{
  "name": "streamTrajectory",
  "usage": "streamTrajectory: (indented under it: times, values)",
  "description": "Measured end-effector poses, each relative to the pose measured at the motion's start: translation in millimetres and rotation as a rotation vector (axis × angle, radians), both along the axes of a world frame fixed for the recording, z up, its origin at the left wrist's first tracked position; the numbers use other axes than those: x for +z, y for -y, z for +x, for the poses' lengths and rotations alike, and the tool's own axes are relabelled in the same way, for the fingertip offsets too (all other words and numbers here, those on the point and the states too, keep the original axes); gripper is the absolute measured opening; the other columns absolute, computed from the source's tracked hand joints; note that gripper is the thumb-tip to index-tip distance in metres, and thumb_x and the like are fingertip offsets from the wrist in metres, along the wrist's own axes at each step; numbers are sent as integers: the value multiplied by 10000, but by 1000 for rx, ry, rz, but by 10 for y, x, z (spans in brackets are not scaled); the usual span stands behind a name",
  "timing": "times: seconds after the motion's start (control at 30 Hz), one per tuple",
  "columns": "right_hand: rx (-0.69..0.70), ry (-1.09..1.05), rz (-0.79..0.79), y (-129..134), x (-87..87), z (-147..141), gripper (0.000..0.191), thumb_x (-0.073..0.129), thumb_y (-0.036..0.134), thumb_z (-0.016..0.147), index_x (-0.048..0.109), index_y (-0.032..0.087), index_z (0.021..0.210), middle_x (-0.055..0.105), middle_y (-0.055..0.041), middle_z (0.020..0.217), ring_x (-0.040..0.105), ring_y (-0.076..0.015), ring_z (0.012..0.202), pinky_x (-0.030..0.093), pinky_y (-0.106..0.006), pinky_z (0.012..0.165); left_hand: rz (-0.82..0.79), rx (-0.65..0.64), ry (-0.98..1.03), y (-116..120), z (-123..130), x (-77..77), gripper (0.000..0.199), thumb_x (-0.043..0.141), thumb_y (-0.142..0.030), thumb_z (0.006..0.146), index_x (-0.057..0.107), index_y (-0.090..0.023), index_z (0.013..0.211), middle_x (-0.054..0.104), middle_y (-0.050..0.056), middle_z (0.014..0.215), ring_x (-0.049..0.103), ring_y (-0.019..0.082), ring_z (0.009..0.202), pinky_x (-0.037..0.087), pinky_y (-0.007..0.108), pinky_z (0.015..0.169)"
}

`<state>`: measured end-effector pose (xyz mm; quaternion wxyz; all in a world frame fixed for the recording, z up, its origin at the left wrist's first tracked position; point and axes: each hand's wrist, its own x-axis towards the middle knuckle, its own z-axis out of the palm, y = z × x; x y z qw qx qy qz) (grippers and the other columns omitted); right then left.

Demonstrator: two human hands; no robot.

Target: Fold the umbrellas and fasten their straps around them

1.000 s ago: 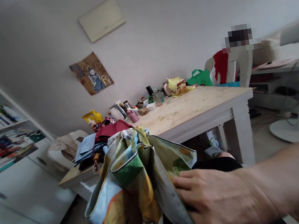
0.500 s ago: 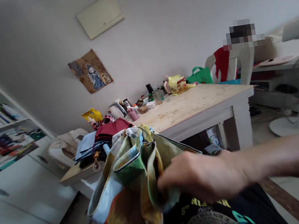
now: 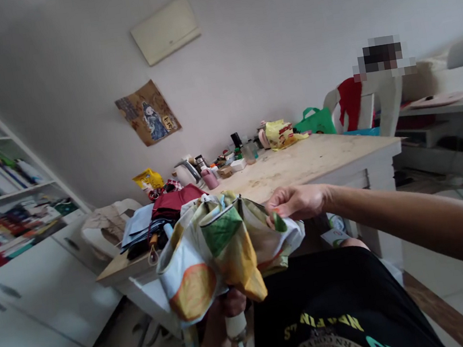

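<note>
A half-folded umbrella [image 3: 228, 238] with a white, green and orange patterned canopy hangs in loose folds in front of me. Below the canopy my left hand [image 3: 233, 302] is wrapped round its shaft, just above the white handle [image 3: 236, 326]; the canopy hides part of that hand. My right hand [image 3: 290, 202] pinches the canopy's edge at the right side, fingers closed on the fabric. A patterned strip of cloth hangs beside my left forearm.
A wooden table [image 3: 320, 154] holds a kettle [image 3: 187, 173], bottles and a yellow package [image 3: 280, 134]. Folded umbrellas [image 3: 175, 202] lie at its left. A person's blurred head [image 3: 381, 55] shows beyond a white chair [image 3: 394, 97]. Shelves [image 3: 20, 190] stand left.
My right hand has moved up and away from the canopy's middle, and now grips an edge at the right. The canopy folds have shifted, and the white handle has come into view.
</note>
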<state>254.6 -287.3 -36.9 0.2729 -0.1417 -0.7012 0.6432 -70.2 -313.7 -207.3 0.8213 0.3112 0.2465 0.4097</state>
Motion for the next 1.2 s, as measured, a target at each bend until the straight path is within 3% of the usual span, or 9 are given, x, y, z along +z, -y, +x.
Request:
streamTrajectory:
  times: [0.07,0.2,0.27,0.43,0.6,0.83,0.9,1.07,1.2]
  values:
    - [-281,28,62,-47,-24,-97,423,753,540,666,568,160,661,511,41,574,434,-89,513,376,-240,540,-23,-82,29,-55,21,-16,596,816,-199,613,227,-183,520,153,-118,469,123,-11,362,172,105,330]
    - [-1079,-12,479,-85,-39,-110,214,653,377,762,598,171,736,560,10,645,471,-123,604,369,-252,578,-24,-129,113,-117,62,37,568,814,-196,594,246,-192,571,205,-116,476,147,-6,352,216,94,338]
    - [-1247,-98,594,48,-83,-88,168,612,353,808,596,187,790,593,-7,697,492,-133,619,383,-262,592,-16,-96,204,-105,81,111,548,805,-181,613,258,-199,614,247,-114,493,190,-3,354,241,84,355]
    - [-1096,-3,653,425,-351,-311,218,688,405,785,604,203,776,605,-9,686,489,-134,591,388,-265,575,-21,-24,322,-36,147,305,468,695,-136,747,240,-212,667,266,-112,500,220,9,344,213,78,350]
    - [-1116,93,480,254,-629,-687,266,621,342,806,501,206,611,480,21,565,434,-126,549,347,-254,534,-62,-8,336,-11,215,381,453,677,-120,758,247,-220,657,213,-127,469,224,11,338,244,78,351]
    - [-1112,-57,856,465,-822,-719,234,496,255,900,581,195,690,539,-30,712,470,-125,617,375,-247,594,-50,-4,365,38,308,431,405,653,-132,780,274,-216,666,253,-116,470,269,19,352,267,80,364]
    - [-1070,-83,742,488,-847,-666,224,539,298,883,586,191,691,548,-30,707,479,-127,625,388,-246,600,-42,-32,368,53,322,424,379,629,-148,804,281,-216,671,240,-117,470,238,21,348,251,82,353]
    - [-976,-168,149,363,-794,-569,409,641,553,773,564,171,649,504,16,562,408,-95,515,338,-224,485,-13,-99,394,44,317,399,420,648,-129,786,260,-210,649,221,-126,467,178,8,354,242,72,352]
    - [-962,-208,-20,343,-696,-574,419,684,557,703,636,143,655,483,28,502,351,-73,458,248,-224,431,-3,-97,381,27,291,375,448,679,-191,797,256,-210,652,196,-127,482,160,13,368,245,81,367]
